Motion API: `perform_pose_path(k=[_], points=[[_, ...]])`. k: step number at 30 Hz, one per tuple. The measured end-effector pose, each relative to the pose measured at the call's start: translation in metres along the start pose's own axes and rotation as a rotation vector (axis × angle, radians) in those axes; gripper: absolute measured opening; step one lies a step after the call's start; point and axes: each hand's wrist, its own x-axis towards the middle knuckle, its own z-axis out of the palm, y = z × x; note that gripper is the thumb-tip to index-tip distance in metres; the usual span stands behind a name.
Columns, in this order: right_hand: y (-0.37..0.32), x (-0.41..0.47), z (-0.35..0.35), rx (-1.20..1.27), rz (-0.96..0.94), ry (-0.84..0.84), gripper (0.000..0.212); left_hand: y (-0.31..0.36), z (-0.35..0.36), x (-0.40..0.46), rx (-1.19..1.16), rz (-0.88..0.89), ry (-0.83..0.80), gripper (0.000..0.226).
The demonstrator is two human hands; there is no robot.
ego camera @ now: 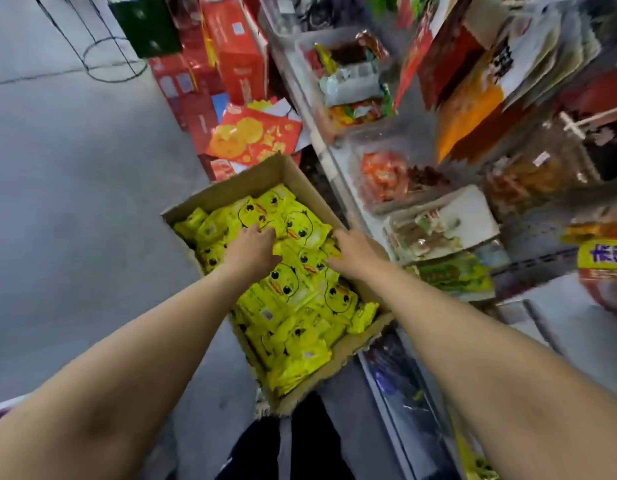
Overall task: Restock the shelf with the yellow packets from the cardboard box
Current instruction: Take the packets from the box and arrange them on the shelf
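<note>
An open cardboard box [231,188] stands on the floor beside the shelf, filled with several yellow packets [300,299] printed with duck faces. Both of my arms reach down into it. My left hand [253,249] lies on the packets near the box's middle, fingers bent down onto a packet [265,216]. My right hand [352,251] is at the box's right side, fingers curled into the packets there. Whether either hand has a packet gripped is hidden by the backs of the hands. The shelf [334,157] runs along the right.
The shelf holds clear bins of snacks [352,81] and a white tray of packets [442,226]. Red gift boxes [231,53] are stacked on the grey floor beyond the cardboard box. A black wire stand [106,57] is at the top left. My dark trousers show below.
</note>
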Motion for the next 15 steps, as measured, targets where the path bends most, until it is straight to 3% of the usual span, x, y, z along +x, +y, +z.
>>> perform_pose_path(k=[4, 7, 15], points=[[0.019, 0.030, 0.064, 0.065, 0.036, -0.204, 0.062, -0.022, 0.070, 0.013, -0.098, -0.141, -0.162, 0.059], [0.025, 0.049, 0.096, 0.111, 0.060, -0.276, 0.067, -0.034, 0.104, 0.021, -0.195, -0.279, -0.187, 0.071], [0.001, 0.088, 0.135, 0.272, 0.115, -0.268, 0.081, -0.040, 0.156, 0.020, -0.500, -0.571, -0.134, 0.100]])
